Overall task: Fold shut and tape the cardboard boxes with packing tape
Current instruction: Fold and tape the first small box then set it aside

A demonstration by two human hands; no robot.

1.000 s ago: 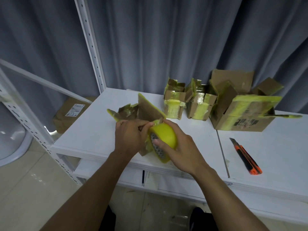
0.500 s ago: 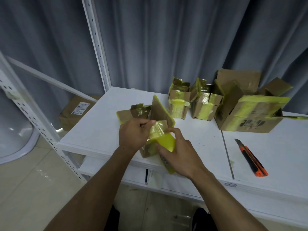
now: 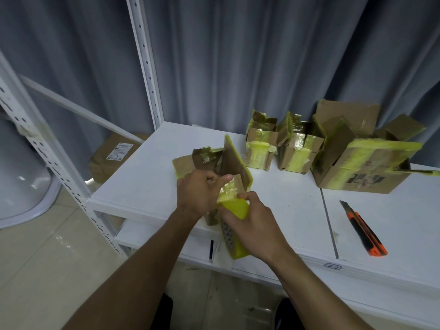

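I see a bright yellow tape roll (image 3: 234,208) with a grey patterned core. The box (image 3: 228,163) beside it is brown cardboard edged in yellow tape, as are the three boxes behind it. Right of the roll lies an orange and black knife (image 3: 364,229) on the white table (image 3: 297,210). Grey-blue curtains (image 3: 238,55) hang behind.

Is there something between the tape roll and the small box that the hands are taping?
Nothing visible. The right hand holds the tape roll against the small box, and the left hand pins the tape there.
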